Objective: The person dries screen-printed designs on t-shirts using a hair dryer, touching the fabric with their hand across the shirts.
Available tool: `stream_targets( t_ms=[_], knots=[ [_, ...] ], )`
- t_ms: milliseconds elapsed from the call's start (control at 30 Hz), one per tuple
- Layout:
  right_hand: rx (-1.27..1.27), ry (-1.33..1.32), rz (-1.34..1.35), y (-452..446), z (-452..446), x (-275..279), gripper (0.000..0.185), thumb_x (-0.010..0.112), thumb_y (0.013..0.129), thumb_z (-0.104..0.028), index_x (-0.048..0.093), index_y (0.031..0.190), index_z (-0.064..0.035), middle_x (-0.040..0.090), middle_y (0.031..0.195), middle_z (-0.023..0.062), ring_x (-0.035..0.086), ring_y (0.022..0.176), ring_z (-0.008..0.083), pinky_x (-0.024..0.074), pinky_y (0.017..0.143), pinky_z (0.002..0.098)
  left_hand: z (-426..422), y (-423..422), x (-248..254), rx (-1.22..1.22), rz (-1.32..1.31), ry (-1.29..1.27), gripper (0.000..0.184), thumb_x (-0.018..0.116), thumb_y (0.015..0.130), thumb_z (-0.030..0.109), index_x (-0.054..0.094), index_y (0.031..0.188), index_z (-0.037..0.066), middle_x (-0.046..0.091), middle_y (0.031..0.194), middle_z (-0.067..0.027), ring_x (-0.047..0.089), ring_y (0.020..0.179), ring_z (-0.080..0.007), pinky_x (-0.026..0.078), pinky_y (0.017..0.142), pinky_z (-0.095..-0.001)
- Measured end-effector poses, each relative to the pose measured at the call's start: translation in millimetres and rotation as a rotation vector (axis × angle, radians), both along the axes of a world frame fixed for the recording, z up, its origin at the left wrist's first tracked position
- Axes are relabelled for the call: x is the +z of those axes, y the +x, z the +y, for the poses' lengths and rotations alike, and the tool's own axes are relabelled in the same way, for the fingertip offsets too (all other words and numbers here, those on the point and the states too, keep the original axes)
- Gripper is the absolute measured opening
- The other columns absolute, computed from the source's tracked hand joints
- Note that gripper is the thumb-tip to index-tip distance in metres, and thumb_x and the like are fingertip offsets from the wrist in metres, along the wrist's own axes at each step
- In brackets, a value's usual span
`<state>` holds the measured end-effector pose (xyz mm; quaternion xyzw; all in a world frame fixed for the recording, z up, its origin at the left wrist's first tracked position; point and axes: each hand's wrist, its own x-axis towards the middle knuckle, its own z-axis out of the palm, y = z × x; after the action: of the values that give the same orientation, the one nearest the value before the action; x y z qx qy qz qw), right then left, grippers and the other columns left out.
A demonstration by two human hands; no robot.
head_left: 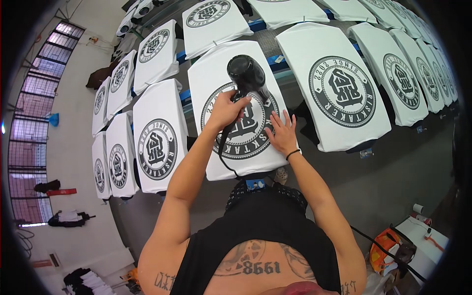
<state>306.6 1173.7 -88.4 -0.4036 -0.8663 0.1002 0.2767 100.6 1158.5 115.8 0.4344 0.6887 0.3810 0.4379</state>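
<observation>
Black sleeveless top point(265, 221) nearest; chest tattoo point(261, 267) reads "1998", upside down in view. Right hand point(282, 135), fingers spread, palm down on white shirt point(216, 64). Left hand point(228, 109) curled round handle of black hair dryer point(246, 73), held above same shirt's round print point(242, 147), partly covered. Neighbouring shirt point(339, 44) reads "RISKTAKER", "SINCE 2022". Beyond, more printed shirts point(211, 29) in rows; barred windows point(44, 108) at far left.

We wear a sleeveless black top point(265, 221), patterned black bottoms point(238, 196) and a black right wristband point(293, 154); tattoos point(261, 267) mark our chest point(223, 263).
</observation>
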Motion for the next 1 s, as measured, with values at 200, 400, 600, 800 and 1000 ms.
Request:
stream_targets(
  t_ms=[200,400,600,800,1000],
  knots=[
    [-0.27,-0.055,0.252,5.5,5.4,-11.1,0.036,0.057,0.097,-0.026,0.065,0.126,-0.0066,0.061,0.137,0.0023,0.042,0.132,0.0316,0.0209,0.116,0.0542,-30.9,24.4,1.9,-0.017,0.013,-0.018,0.031,0.072,0.091,0.025,0.065,0.095,-0.005,0.059,0.056,-0.0028,0.056,0.045,-0.0098,0.044,0.043,-0.0247],
    [-0.284,-0.142,0.404,18.8,-0.4,-24.4,0.034,0.058,0.097,-0.022,0.065,0.127,-0.0074,0.061,0.136,0.0021,0.043,0.131,0.0297,0.0242,0.114,0.0491,-60.0,47.6,7.1,-0.004,-0.034,-0.033,0.034,0.072,0.091,0.024,0.063,0.103,-0.006,0.058,0.055,-0.0023,0.055,0.044,-0.0091,0.044,0.043,-0.0252],
    [-0.243,-0.094,0.321,45.4,-21.1,-13.7,0.034,0.058,0.097,-0.02,0.063,0.128,-0.0085,0.06,0.136,0.0011,0.043,0.131,0.0299,0.0241,0.113,0.0488,-105.4,48.2,8.6,-0.001,-0.026,-0.105,0.044,0.073,0.091,0.025,0.061,0.116,-0.009,0.058,0.057,-0.0021,0.055,0.047,-0.0087,0.044,0.044,-0.0254],
    [-0.043,-0.009,0.113,40.3,-23.8,-1.5,0.042,0.057,0.097,-0.027,0.059,0.134,-0.0084,0.053,0.143,0.0009,0.038,0.135,0.0333,0.02,0.115,0.0581,-169.4,35.2,18.7,0.119,-0.14,-0.158,0.033,0.072,0.092,0.019,0.062,0.111,-0.006,0.056,0.061,0.0,0.053,0.049,-0.0081,0.044,0.045,-0.0253],
    [0.065,0.026,-0.103,4.4,-6.8,0.9,0.06,0.055,0.097,-0.041,0.048,0.146,-0.0077,0.039,0.158,0.0012,0.027,0.143,0.0383,0.0122,0.116,0.0647,-213.4,2.1,18.4,0.375,-0.004,-0.102,0.033,0.073,0.092,0.021,0.062,0.111,-0.005,0.057,0.063,-0.001,0.055,0.05,-0.0087,0.044,0.045,-0.0248]
  ],
)
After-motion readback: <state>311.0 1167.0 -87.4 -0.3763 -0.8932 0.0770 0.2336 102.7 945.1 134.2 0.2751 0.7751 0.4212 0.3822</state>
